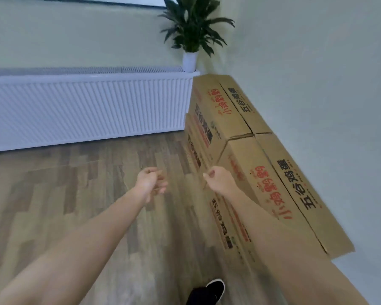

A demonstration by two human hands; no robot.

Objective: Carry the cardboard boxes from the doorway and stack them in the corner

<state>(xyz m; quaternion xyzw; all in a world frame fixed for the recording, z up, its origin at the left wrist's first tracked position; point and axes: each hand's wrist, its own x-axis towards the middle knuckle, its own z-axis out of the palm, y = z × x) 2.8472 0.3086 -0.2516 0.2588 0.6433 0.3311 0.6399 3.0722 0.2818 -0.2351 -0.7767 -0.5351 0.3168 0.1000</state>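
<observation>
Both hands (151, 182) (218, 178) loosely curled, holding nothing, beside boxes (271, 183) printed 五谷鸡蛋.

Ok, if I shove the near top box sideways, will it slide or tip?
The near top box looks stiff, flat-topped corrugated card, so it would probably slide rather than tip. It sits on another box against the wall; cardboard on cardboard may drag. Weight cannot be judged.

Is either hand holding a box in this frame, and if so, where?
Neither. The left hand and right hand hang loosely curled in front of the stacked cardboard boxes, gripping nothing.
</observation>
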